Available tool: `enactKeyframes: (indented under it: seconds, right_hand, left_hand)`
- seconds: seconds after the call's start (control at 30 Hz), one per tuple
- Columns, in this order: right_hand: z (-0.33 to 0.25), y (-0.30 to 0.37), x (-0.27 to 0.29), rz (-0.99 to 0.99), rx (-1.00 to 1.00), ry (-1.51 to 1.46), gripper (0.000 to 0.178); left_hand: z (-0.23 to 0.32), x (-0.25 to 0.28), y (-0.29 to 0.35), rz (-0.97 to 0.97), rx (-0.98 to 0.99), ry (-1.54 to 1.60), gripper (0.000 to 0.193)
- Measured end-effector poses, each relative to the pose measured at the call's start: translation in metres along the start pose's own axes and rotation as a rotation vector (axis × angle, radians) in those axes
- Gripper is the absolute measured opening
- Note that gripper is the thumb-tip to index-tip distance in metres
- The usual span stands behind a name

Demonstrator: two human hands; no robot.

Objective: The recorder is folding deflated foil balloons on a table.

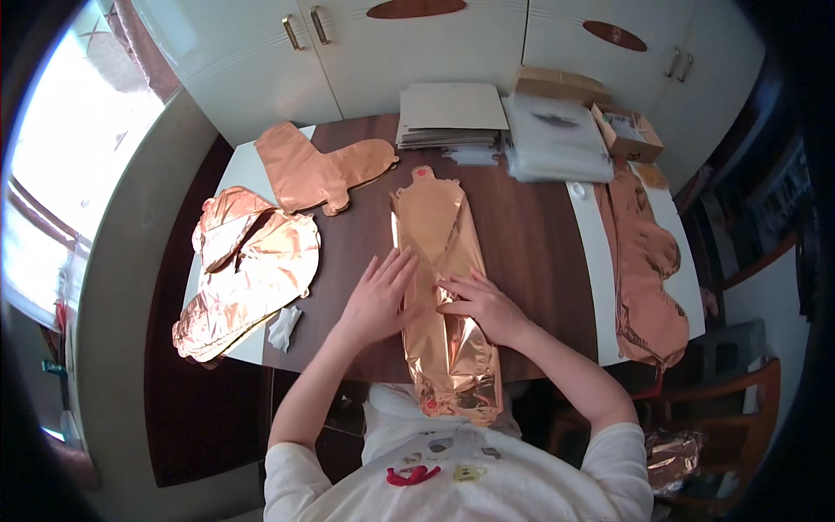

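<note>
A long rose-gold foil balloon [439, 287], deflated and folded lengthwise, lies on the dark wooden table [531, 235] in front of me. My left hand [380, 296] rests flat with fingers spread on the balloon's left edge. On the folded middle of the foil, my right hand [481, 302] presses down, fingers pointing left. Neither hand grips anything; both lie on the foil.
More flat rose-gold balloons lie at the left [248, 270], back left [317, 170] and right edge [644, 270]. A stack of grey card sheets [452, 113], clear plastic bags [557, 139] and cardboard boxes [622, 130] sit at the back. White cupboards stand behind; a wooden chair [739, 409] at right.
</note>
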State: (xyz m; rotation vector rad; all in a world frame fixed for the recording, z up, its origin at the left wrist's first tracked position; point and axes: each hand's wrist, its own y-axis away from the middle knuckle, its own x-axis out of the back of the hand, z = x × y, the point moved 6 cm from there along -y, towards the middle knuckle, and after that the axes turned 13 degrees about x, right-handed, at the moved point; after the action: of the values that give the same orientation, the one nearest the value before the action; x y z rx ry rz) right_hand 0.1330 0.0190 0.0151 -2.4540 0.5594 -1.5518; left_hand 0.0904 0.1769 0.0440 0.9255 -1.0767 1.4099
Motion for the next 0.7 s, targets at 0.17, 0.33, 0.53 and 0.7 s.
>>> enactKeyframes:
  seconds: [0.17,0.33,0.53,0.7]
  right_hand:
    - [-0.001,0.002,-0.002,0.029,0.036,-0.016,0.030]
    - [0.001,0.004,-0.003,0.061,0.049,-0.054,0.017]
    - [-0.001,0.003,-0.002,0.080,0.075,-0.056,0.015]
    - [0.000,0.003,-0.004,0.074,0.077,-0.046,0.015]
  left_hand:
    - [-0.024,-0.020,-0.028,-0.080,0.005,-0.133,0.081]
    - [-0.046,-0.027,-0.047,-0.104,0.043,-0.162,0.088]
    - [-0.073,-0.025,-0.070,-0.164,0.128,-0.224,0.100]
    - [-0.077,-0.021,-0.077,-0.155,0.164,-0.242,0.099]
